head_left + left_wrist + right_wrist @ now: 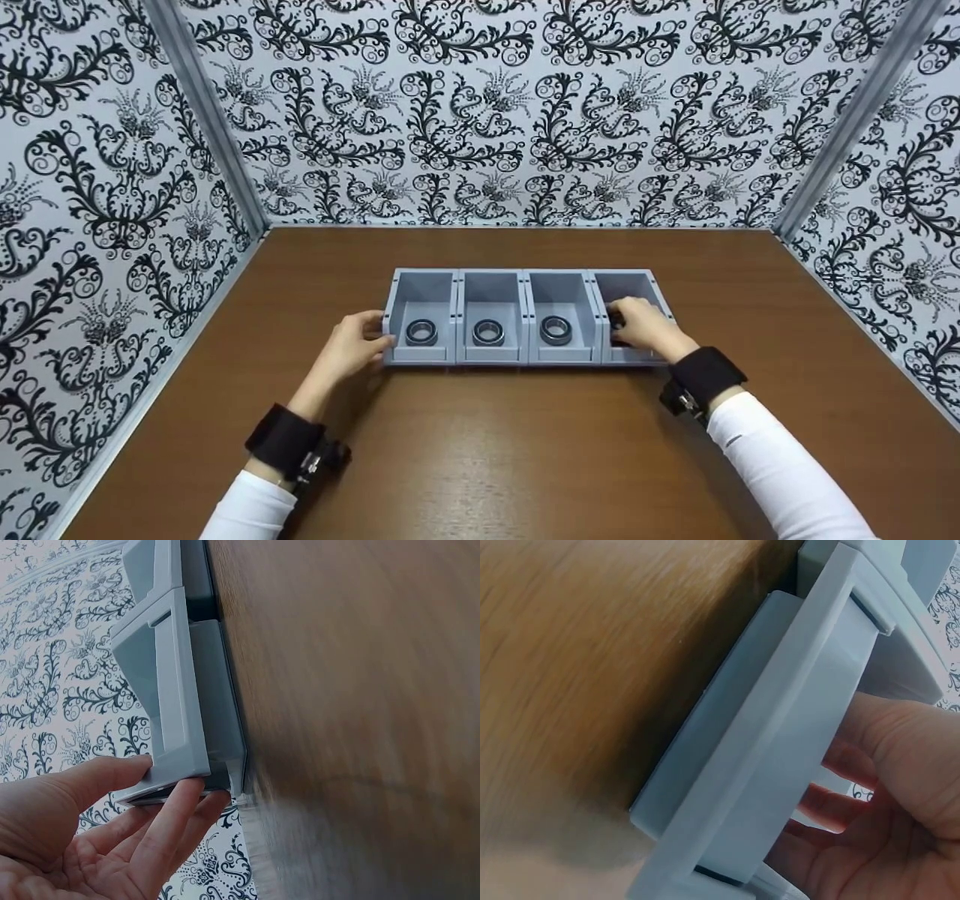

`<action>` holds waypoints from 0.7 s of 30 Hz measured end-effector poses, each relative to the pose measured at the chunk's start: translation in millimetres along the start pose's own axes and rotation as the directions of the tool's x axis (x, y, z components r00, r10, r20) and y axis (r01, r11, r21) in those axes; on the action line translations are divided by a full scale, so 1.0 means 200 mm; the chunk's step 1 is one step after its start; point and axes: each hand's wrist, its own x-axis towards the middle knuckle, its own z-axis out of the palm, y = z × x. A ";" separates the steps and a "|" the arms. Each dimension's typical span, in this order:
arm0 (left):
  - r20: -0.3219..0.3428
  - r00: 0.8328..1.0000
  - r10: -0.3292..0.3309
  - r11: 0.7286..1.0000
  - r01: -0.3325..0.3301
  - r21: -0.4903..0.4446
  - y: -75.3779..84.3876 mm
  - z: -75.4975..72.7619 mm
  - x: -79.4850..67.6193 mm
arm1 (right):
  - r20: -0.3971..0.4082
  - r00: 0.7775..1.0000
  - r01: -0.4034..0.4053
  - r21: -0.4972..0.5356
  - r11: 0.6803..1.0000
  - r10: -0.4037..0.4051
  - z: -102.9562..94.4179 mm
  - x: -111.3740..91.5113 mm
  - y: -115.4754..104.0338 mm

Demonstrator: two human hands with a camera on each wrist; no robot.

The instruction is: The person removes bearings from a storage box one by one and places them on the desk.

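Note:
A row of grey plastic bins (pixel 491 357) stands on the table. Dark metal ball bearings lie in three of them: the left bearing (pixel 421 332), the middle bearing (pixel 489 332) and the right bearing (pixel 556 331). My left hand (pixel 352 346) pinches the outer front corner of the leftmost bin (pixel 176 705), thumb on its rim and fingers beneath. Into the rightmost bin (pixel 780 757) reaches my right hand (pixel 643 328), its fingers curled on a dark bearing (pixel 616 320) that is mostly covered by the hand. From the right wrist, the bin's front wall hides the fingertips.
The brown wooden table (pixel 480 442) extends around the bins. Patterned panels (pixel 480 112) in black and white enclose it at the back and sides, with grey metal posts (pixel 214 120) at the corners. Black straps with cameras sit on both wrists.

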 end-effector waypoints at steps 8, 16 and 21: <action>-0.001 1.000 -0.001 1.000 0.001 0.002 0.00 0.01 0.00 | -0.003 1.000 0.010 -0.011 1.000 -0.010 -0.03 -0.02 -0.01; -0.011 1.000 0.002 1.000 -0.002 0.010 -0.01 0.00 0.00 | -0.006 0.999 0.050 -0.011 0.999 -0.050 -0.07 -0.03 -0.03; -0.006 1.000 -0.005 1.000 0.005 0.009 0.00 0.00 0.01 | -0.017 0.998 0.058 -0.012 0.998 -0.058 -0.10 -0.03 -0.03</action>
